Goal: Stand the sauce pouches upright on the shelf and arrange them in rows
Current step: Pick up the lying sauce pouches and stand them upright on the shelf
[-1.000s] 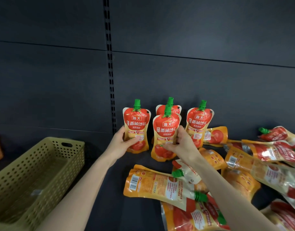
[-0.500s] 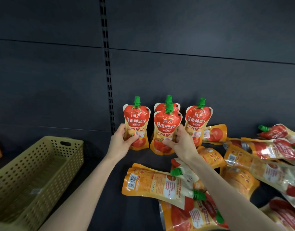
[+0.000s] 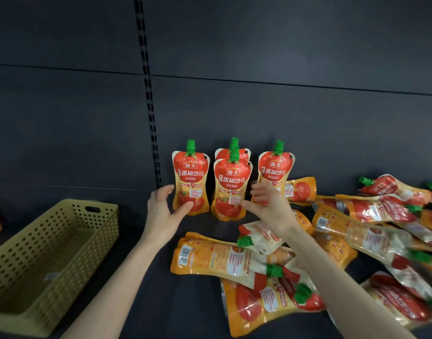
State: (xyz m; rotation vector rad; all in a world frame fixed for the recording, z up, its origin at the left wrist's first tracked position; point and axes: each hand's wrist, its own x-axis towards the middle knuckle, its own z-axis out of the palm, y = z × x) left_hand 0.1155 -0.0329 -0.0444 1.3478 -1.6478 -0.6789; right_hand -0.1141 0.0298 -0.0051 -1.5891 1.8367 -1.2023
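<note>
The dark shelf [image 3: 141, 277] held four upright pouches [image 3: 231, 189] at the back wall. Your left hand [image 3: 161, 214] and right hand [image 3: 268, 204] hung spread beside them, gripping nothing; one careless brush could have toppled them, and the heap of flat pouches [image 3: 356, 241] crowded close.

I count four upright pouches [image 3: 190, 182], roughly ten lying pouches [image 3: 217, 258], one basket [image 3: 51, 253], two hands [image 3: 161, 211].

Basket [image 3: 53, 243] left — standing pouches [image 3: 231, 182] centre, heap [image 3: 356, 241] right
</note>
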